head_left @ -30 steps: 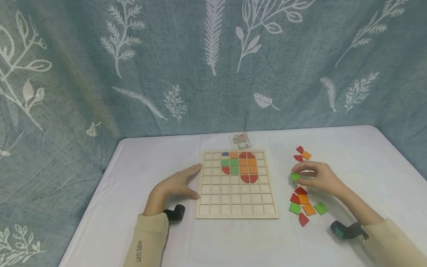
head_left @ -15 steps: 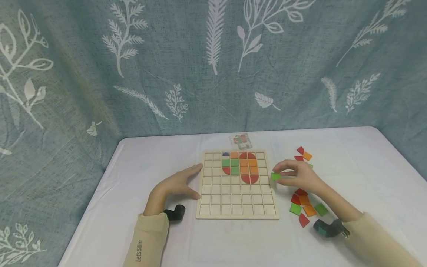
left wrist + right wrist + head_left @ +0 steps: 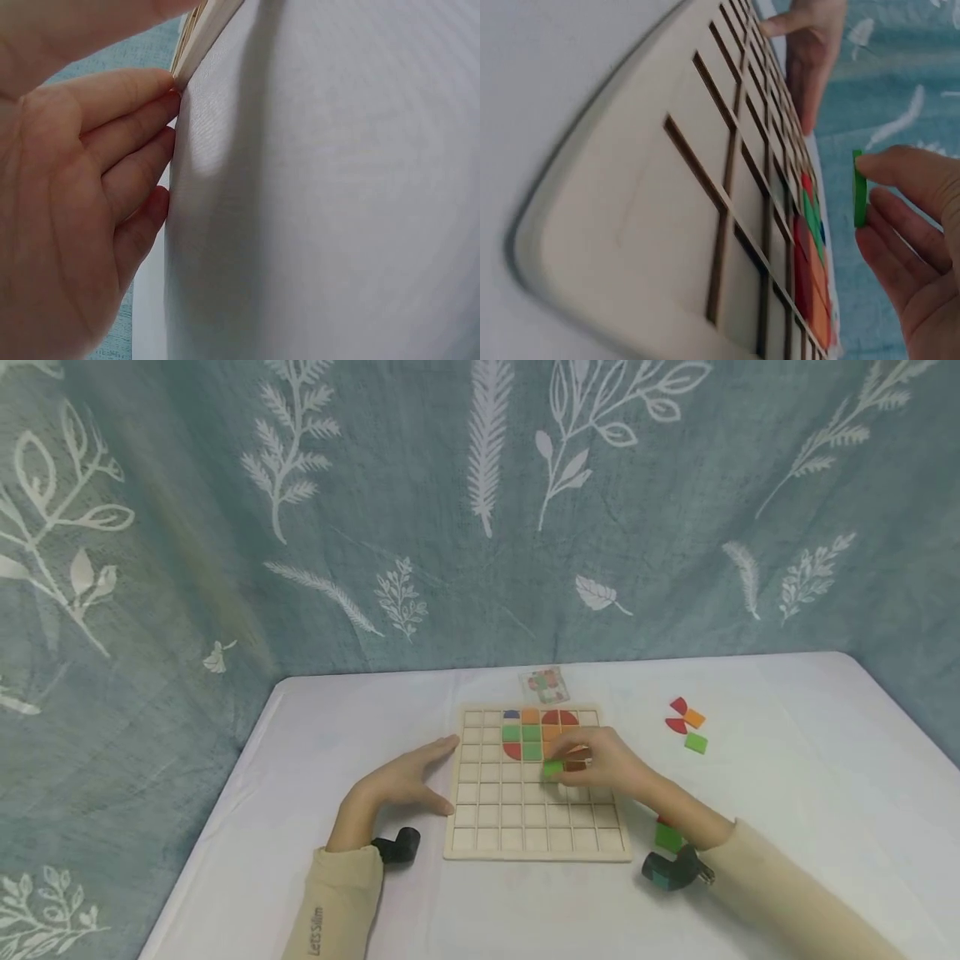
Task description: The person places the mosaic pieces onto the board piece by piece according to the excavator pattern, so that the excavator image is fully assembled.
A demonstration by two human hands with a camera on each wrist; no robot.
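A pale wooden grid board (image 3: 517,839) lies on the table, with red, green, orange and blue tiles set in several of its upper squares. My right hand (image 3: 607,764) pinches a green square tile (image 3: 552,769) between thumb and fingers, over the middle of the board. In the right wrist view the green tile (image 3: 859,189) is seen edge-on, raised above the board. My left hand (image 3: 408,778) rests at the board's left edge, thumb and fingertips touching it. From the left wrist view, the left hand's fingers (image 3: 127,161) look nearly straight beside the board's side.
A small patterned card (image 3: 545,685) lies behind the board. To the right are loose red quarter-round tiles (image 3: 677,725), an orange tile (image 3: 694,718) and a green tile (image 3: 696,742). Nearer, the right forearm partly hides another green tile (image 3: 667,837) and others.
My right hand has carried the green tile leftward from the loose tiles at the right to above the board. The left hand keeps its place at the board's edge.
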